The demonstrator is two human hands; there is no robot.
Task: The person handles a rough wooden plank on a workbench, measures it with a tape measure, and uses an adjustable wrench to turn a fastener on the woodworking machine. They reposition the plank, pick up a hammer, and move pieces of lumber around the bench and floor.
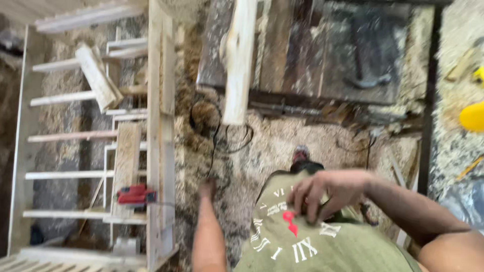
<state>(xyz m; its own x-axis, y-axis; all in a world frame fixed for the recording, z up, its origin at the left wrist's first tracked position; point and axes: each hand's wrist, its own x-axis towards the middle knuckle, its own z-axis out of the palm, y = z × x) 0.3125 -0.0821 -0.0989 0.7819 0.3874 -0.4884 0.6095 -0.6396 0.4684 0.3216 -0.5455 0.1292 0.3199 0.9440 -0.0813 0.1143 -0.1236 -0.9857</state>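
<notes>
Shirt (312,247) under right hand (327,194) (touching)

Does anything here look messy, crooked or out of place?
Yes. Sawdust covers the floor, and a black cord lies tangled in it. A short board lies askew across the slats of the wooden frame, and a red power tool rests on that frame, not put away.

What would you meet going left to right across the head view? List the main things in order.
Wooden frame → red tool → left hand → pale plank → right hand → yellow object.
</notes>
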